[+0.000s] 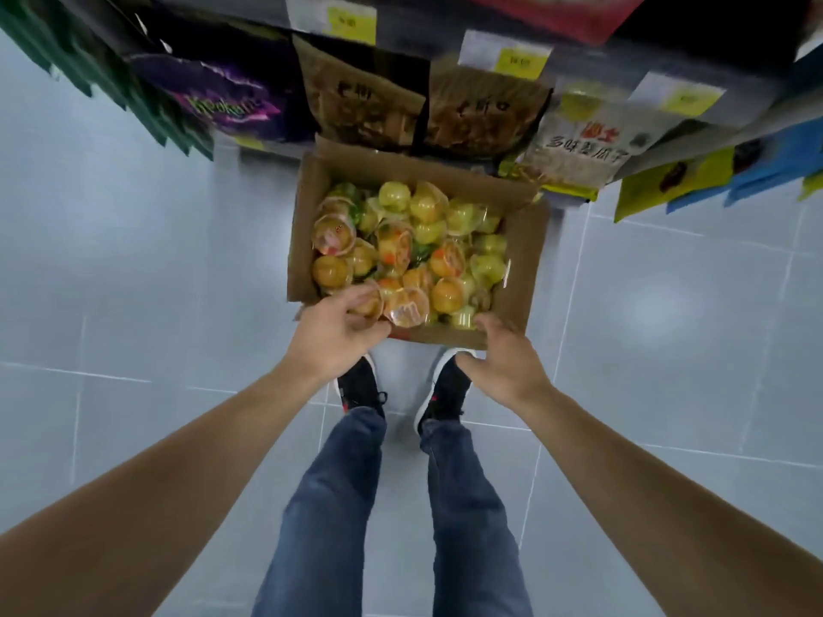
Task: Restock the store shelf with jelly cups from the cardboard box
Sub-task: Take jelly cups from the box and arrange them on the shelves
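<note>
The white snack bag (583, 144) reads "多味葵瓜子"; other packets and price tags are too blurred.

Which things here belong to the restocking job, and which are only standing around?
Belong to the job:
- cardboard box on the floor
- jelly cups inside it
- left hand, gripping cups at the box's near edge
- right hand, at the box's near rim

Only around:
- purple snack bag
- brown bags
- yellow price tags
</note>
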